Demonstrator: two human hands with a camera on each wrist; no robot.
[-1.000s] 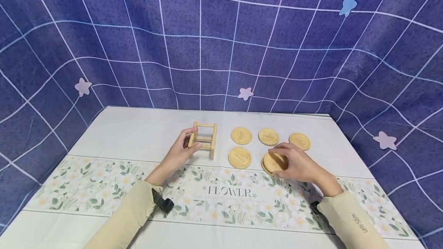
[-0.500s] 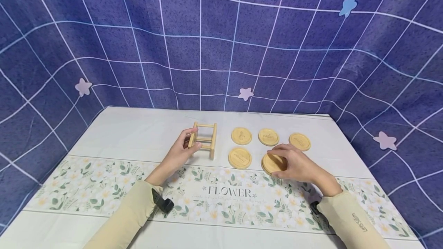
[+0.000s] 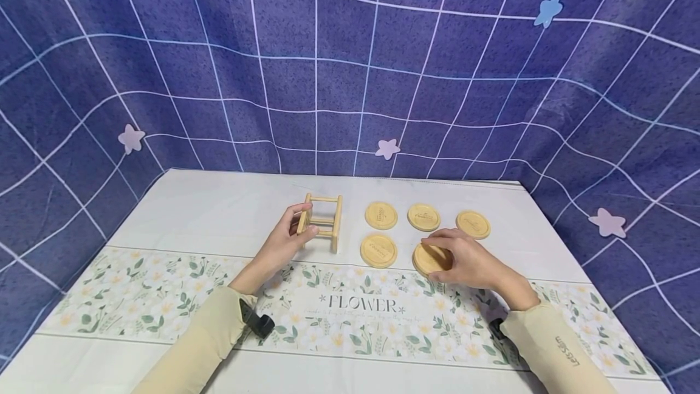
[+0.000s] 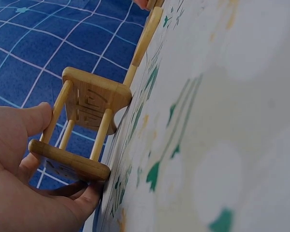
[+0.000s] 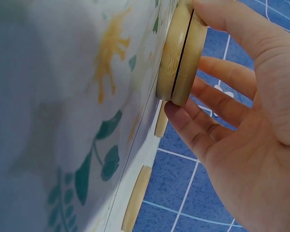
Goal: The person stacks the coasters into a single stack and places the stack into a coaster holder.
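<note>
In the head view my left hand [image 3: 280,242] grips the near left side of a small wooden coaster rack [image 3: 337,224], which stands on the table. The left wrist view shows the rack's two end panels [image 4: 94,96] joined by thin rods, with thumb and fingers about the nearer panel. My right hand [image 3: 467,262] holds a round wooden coaster [image 3: 432,255] by its edge. In the right wrist view this upper coaster [image 5: 192,60] lies flat against a second coaster [image 5: 175,55] beneath it, their edges nearly lined up.
Several engraved round coasters lie flat on the white table: one front left [image 3: 378,250], one back left [image 3: 381,215], one back middle [image 3: 423,217] and one back right [image 3: 473,224]. A floral runner [image 3: 361,333] crosses the front. Behind hangs a blue gridded curtain [image 3: 339,84].
The upper coaster under my right hand has shifted slightly left and settled squarely over the lower one. My left hand and the rack have stayed in place.
</note>
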